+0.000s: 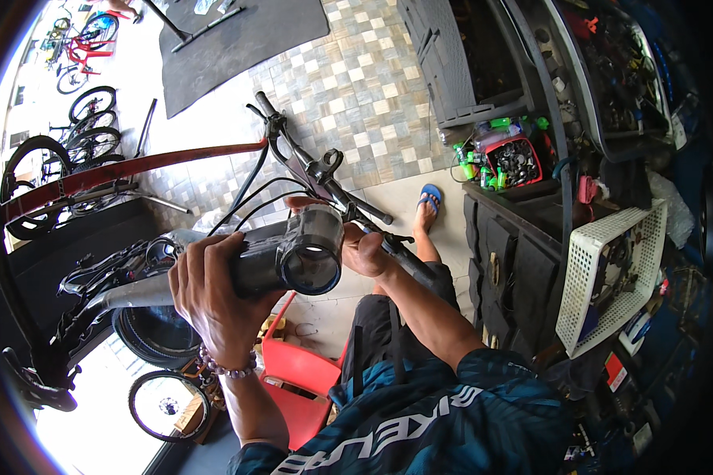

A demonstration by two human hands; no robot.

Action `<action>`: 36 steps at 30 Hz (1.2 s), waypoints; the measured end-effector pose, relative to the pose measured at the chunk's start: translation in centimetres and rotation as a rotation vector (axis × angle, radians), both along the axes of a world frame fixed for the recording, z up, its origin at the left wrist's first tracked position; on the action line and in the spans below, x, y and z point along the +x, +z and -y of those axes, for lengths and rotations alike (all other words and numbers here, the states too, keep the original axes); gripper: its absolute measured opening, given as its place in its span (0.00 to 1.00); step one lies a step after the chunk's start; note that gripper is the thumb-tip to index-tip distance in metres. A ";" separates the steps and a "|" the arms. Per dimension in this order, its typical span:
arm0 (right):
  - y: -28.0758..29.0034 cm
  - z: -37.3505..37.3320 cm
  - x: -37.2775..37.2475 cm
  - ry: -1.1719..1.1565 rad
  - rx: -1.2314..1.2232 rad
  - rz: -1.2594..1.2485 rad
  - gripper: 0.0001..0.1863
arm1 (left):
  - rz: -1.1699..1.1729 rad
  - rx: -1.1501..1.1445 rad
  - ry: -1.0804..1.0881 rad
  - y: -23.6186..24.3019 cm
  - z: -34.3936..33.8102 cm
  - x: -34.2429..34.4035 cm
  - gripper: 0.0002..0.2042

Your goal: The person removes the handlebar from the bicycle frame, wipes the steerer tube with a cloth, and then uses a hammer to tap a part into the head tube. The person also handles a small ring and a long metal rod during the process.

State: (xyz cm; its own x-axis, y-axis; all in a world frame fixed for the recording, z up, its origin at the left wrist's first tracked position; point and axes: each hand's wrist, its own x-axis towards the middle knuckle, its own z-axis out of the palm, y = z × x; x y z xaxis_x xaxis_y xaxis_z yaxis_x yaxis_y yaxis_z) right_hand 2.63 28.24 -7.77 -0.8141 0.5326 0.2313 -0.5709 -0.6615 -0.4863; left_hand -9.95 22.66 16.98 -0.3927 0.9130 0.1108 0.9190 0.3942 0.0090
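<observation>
A dark grey bicycle frame (253, 257) reaches in from the left, its open head tube (313, 252) facing me. The ring-shaped opening shows a hollow inside, and the tube's upper surface looks glossy. My left hand (214, 285) is wrapped round the thick tube just behind the head tube. Against the head tube's right side, my right hand (364, 249) is closed, its fingers partly hidden behind it. Just beyond hangs a black handlebar (325, 174) with levers, joined to dark cables (249, 198) that run back toward the frame.
A long red bar (135, 170) crosses at the left. Below my arms stands a red chair (301, 368). On the right are a dark cabinet (507, 269), a white perforated basket (574, 277) of parts and a red tray (515, 162). Several bicycles (95, 142) stand far left.
</observation>
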 end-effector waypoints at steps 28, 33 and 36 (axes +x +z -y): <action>3.6 -3.9 0.1 0.402 -0.966 -0.373 0.65 | 0.005 0.043 -0.034 0.3 0.5 0.1 0.34; 5.5 -4.4 0.1 0.459 -0.923 -0.561 0.68 | 0.012 0.062 -0.050 0.4 0.4 0.1 0.34; 6.3 -4.8 1.1 0.263 -0.890 -0.094 0.71 | 0.005 0.068 -0.054 0.4 0.4 0.1 0.34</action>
State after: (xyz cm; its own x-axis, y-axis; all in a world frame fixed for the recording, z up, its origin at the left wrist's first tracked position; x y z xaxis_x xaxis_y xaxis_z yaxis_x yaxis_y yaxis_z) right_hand 3.70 33.08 -1.50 -0.9324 0.3466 -0.1027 -0.3612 -0.8823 0.3019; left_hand -9.86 22.24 17.39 -0.3434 0.9234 0.1713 0.9389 0.3420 0.0387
